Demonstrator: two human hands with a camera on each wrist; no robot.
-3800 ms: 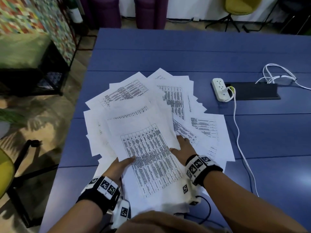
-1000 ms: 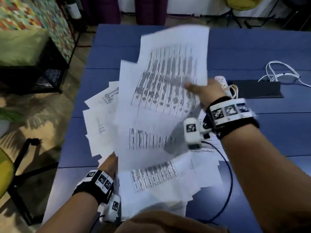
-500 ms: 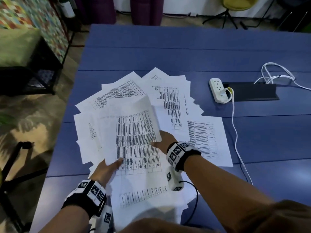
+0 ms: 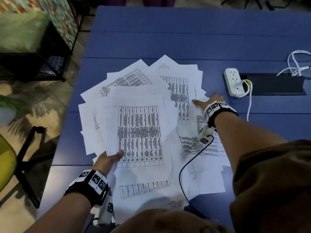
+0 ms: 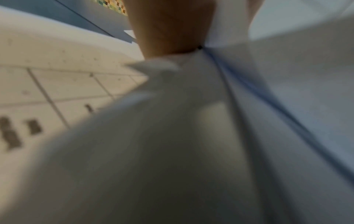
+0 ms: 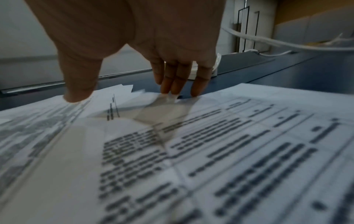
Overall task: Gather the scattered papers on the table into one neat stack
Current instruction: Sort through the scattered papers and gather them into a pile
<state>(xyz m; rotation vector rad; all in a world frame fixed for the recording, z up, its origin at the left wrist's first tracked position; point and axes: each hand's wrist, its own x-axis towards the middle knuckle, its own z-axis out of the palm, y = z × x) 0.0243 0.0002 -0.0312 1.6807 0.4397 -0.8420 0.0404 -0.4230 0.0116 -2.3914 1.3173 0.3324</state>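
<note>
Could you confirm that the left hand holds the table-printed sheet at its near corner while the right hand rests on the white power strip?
Not quite: the right hand is not on the white power strip; its fingertips touch the far edge of the scattered papers, short of the strip, as the right wrist view shows. The left hand does hold the table-printed sheet at its near corner.

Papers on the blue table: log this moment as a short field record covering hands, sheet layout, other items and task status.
left hand: left hand holds the near-left edge of the top table-printed sheet, thumb on top
right hand: right hand reaches to the far-right edge of the spread; fingertips straight, touching a sheet edge
papers: papers fanned and overlapping at varied angles
table: blue table
other items: white power strip beyond the right hand; white cable hanging from it
task status: no neat stack yet
</note>
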